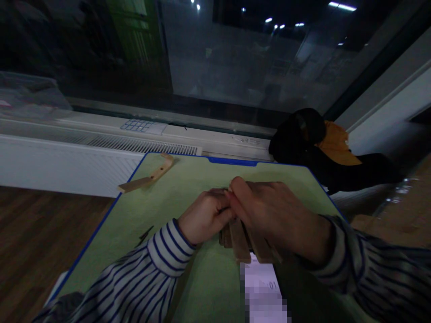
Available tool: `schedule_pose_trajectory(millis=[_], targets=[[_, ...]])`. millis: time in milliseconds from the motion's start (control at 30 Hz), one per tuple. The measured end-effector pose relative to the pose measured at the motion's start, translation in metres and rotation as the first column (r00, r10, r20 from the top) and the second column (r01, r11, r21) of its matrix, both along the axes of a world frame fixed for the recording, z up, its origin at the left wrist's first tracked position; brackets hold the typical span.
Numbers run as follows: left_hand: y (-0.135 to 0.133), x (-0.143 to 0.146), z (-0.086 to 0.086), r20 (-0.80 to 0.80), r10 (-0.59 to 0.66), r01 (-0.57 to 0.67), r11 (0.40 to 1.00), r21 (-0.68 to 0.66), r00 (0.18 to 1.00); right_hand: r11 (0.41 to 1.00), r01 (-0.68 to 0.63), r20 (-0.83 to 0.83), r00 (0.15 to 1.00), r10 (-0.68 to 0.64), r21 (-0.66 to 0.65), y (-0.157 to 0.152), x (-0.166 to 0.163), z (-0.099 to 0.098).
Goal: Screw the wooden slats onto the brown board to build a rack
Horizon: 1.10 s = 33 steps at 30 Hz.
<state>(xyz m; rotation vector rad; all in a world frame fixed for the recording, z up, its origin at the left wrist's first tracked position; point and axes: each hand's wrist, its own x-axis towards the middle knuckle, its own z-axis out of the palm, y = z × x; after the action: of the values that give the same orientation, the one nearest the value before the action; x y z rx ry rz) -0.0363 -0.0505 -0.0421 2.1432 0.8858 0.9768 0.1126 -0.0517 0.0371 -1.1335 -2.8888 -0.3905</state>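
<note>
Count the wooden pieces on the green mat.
4 visible: one curved piece far left on the mat; three slats held between left hand and right hand. Others may hide beneath.

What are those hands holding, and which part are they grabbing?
The left hand and right hand together pinch a fan of flat wooden strips at its top end; lower ends stick out.

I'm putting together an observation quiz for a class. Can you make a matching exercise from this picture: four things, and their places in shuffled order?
Things
1. wooden slats
2. curved wooden piece
3. cap
4. radiator

Places
A. lying alone at the far left corner of the green mat
B. beyond the mat's right edge
C. gripped between the left hand and right hand
D. beyond the mat's far left side

Pairs: 1-C; 2-A; 3-B; 4-D
</note>
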Motion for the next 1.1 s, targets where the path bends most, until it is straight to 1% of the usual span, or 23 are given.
schedule_pose_trajectory(millis=[67,100,133,200,267,333,400,467,567,633,667,767,900,967,1100], targets=[[0.003,-0.003,-0.002,0.007,-0.061,0.061,0.998,-0.012,0.998,0.99,-0.137,0.027,0.99,0.138,-0.038,0.007,0.004,0.008],[0.004,-0.005,-0.004,0.013,-0.079,0.079,0.997,-0.019,0.997,0.976,-0.211,0.042,0.976,0.214,-0.059,0.009,0.006,0.011],[0.004,-0.005,-0.005,0.019,-0.088,0.088,0.996,-0.027,0.996,0.967,-0.245,0.053,0.967,0.248,-0.064,0.011,0.007,0.011],[0.002,-0.004,-0.006,0.025,-0.078,0.079,0.996,-0.04,0.997,0.985,-0.167,0.044,0.985,0.169,-0.037,0.01,0.007,0.008],[0.0,-0.001,-0.006,0.028,-0.034,0.035,0.998,-0.044,0.999,1.0,-0.023,0.021,1.0,0.023,0.009,0.004,0.006,0.0],[-0.002,0.004,-0.004,0.033,0.024,-0.022,0.999,-0.035,0.999,0.994,0.097,-0.002,0.995,-0.097,0.046,-0.005,0.006,-0.008],[-0.003,0.007,-0.002,0.041,0.048,-0.047,0.999,-0.025,0.998,0.985,0.16,-0.015,0.987,-0.159,0.06,-0.011,0.006,-0.011],[-0.001,0.006,-0.002,0.047,0.023,-0.022,1.0,-0.021,0.999,0.99,0.141,-0.013,0.99,-0.14,0.027,-0.012,0.008,-0.009],[0.001,0.001,-0.004,0.063,-0.039,0.04,0.999,-0.02,0.997,0.996,0.012,-0.011,1.0,-0.013,-0.089,-0.007,0.013,0.003],[0.002,-0.003,-0.005,0.08,-0.061,0.064,0.998,-0.028,0.995,0.982,-0.07,-0.032,0.997,0.065,-0.176,-0.002,0.017,0.011],[0.003,-0.005,-0.005,0.09,-0.066,0.07,0.997,-0.035,0.994,0.972,-0.093,-0.048,0.995,0.084,-0.216,-0.001,0.018,0.014],[0.003,-0.006,-0.007,0.11,-0.088,0.095,0.994,-0.061,0.99,0.952,-0.086,-0.086,0.994,0.063,-0.294,0.001,0.018,0.014],[0.001,-0.005,-0.006,0.11,-0.101,0.112,0.989,-0.095,0.989,0.958,-0.021,-0.109,0.994,-0.011,-0.285,-0.001,0.013,0.004],[0.0,-0.003,-0.004,0.107,-0.06,0.07,0.994,-0.09,0.992,0.965,0.011,-0.119,0.992,-0.043,-0.262,-0.004,0.01,-0.001],[-0.001,-0.002,-0.005,0.097,0.076,-0.069,0.995,-0.073,0.992,0.971,0.054,-0.13,0.988,-0.086,-0.233,-0.006,0.008,-0.007]])
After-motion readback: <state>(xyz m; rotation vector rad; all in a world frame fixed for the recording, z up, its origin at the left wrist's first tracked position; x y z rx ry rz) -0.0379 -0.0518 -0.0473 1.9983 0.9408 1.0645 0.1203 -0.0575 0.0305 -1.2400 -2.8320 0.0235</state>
